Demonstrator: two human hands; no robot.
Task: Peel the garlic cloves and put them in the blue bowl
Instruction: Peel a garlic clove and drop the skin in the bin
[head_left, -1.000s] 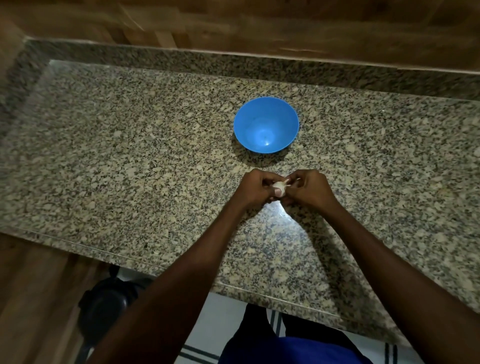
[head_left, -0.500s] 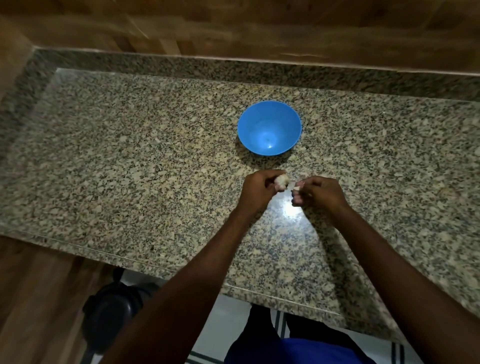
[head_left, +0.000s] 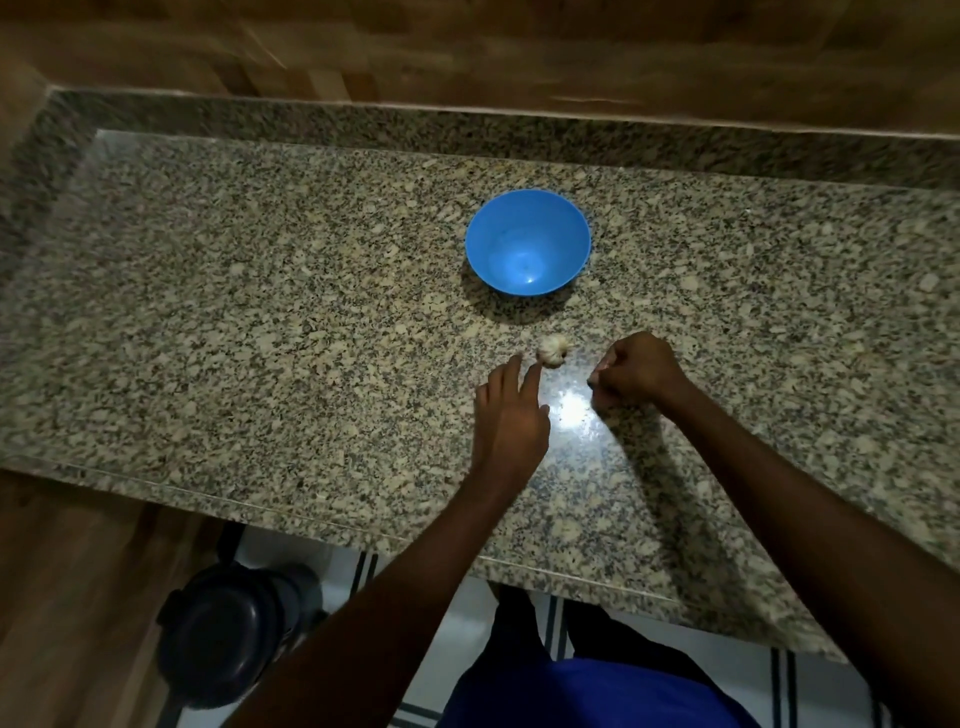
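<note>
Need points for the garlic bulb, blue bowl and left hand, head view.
garlic bulb (head_left: 552, 352), head view, middle of the bulb on the counter.
blue bowl (head_left: 566, 207), head view, far right rim.
left hand (head_left: 511, 415), head view, back of the hand.

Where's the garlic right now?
The garlic lies on the granite counter, just in front of the blue bowl, between the left hand fingertips and the right hand.

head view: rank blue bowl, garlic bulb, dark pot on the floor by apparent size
1. dark pot, though it sits nearer the camera's edge and lower, so true size is unsure
2. blue bowl
3. garlic bulb, clearly smallest
</note>
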